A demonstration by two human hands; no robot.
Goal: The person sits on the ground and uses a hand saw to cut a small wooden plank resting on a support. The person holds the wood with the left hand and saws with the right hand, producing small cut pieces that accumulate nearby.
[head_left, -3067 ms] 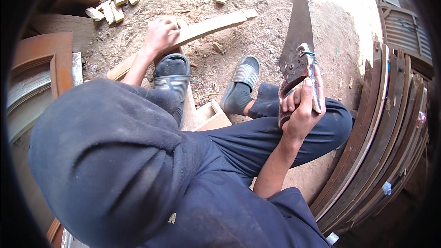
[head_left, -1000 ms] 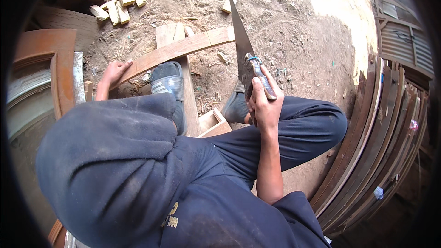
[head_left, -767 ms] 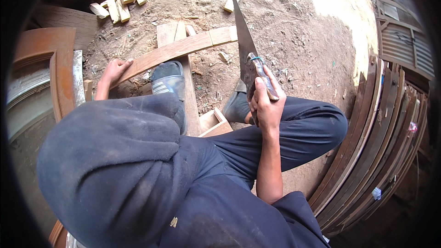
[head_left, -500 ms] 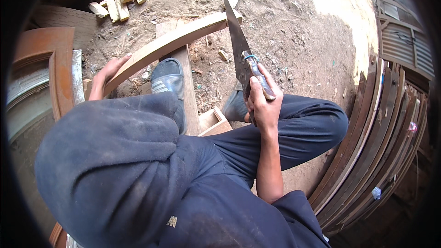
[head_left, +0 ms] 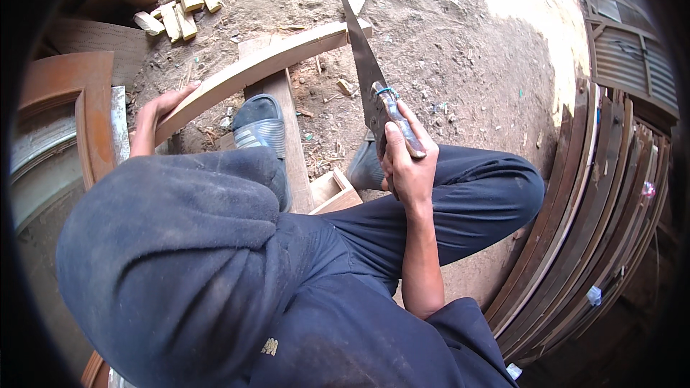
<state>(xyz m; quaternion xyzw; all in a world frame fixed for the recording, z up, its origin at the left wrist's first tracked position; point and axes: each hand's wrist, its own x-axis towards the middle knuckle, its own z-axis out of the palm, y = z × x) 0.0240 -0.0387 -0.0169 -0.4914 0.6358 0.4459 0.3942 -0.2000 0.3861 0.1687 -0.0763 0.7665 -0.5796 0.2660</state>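
Observation:
My right hand (head_left: 410,162) is closed round the worn handle of a hand saw (head_left: 369,65), its dark blade pointing up and away with a blue tie near the handle. Past the blade's toothed side lies a long wooden beam (head_left: 244,72), whose far end shows just beyond the saw. At the beam's near left end, my left hand (head_left: 167,104) grips it, fingers along the top and side. Below the beam, a flat plank (head_left: 293,129) runs beside my sandalled left foot (head_left: 260,122). Whether the blade touches the beam I cannot tell.
Several short wood offcuts (head_left: 180,11) lie on the dirt at the far left. A brown wooden frame (head_left: 97,115) stands at left. A small open wooden box (head_left: 334,190) sits between my feet. Long boards (head_left: 586,194) are stacked at right, near a corrugated metal panel (head_left: 625,68).
The beam and my left hand have shifted slightly left and toward me. The saw has moved a little left with my right hand.

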